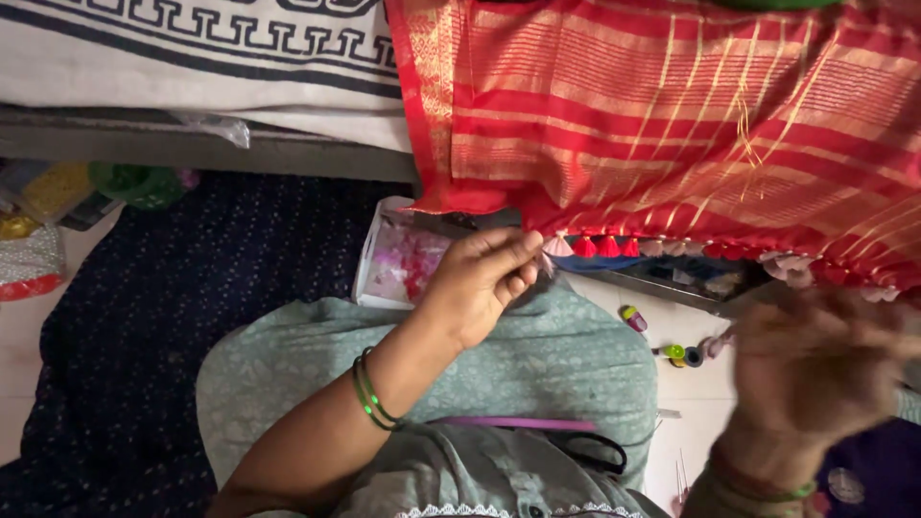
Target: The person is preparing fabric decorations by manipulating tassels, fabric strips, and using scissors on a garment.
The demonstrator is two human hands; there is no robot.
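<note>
Floor mostly covered by dark dotted cloth [182, 317]; red gold-striped woven fabric [672, 115] hangs above; left hand [480, 278] raised to its tasselled hem [614, 247], fingertips pinched at a pale tassel [557, 247]; right hand [815, 369] below the fabric, blurred, grip unclear.

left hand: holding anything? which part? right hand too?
The left hand pinches the tasselled bottom edge of the red and gold sari, fingertips at a pale pink tassel. The right hand is motion-blurred; its hold cannot be told.

The left hand [477, 283] pinches a tassel [558, 247] on the red cloth [672, 115]; at 3 o'clock, the right hand [815, 369] is blurred.
</note>
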